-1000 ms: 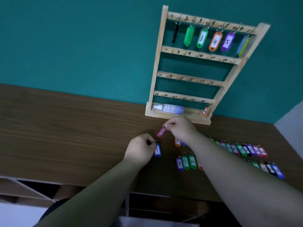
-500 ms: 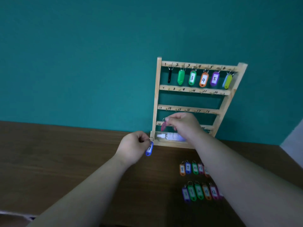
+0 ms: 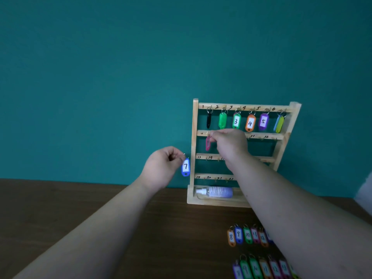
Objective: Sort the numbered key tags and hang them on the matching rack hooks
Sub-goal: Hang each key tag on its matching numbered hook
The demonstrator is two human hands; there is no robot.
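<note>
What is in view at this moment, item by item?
rack: one, pale wood, on table against wall
hung tags: seven, black, two green, orange, purple, blue, yellow-green, top rail; last two side by side at right end
pink tag: one, pink, at second rail's first hook
blue tag: one, blue, marked 7, in the air left of rack
bottle: one, white and lilac, lying in rack's base
loose tags: two rows, mixed colours, on table at right; count hidden by arm
table: one, brown wood
wall: teal, behind rack
left grip: pinches blue tag's ring
right grip: holds pink tag's ring
</note>
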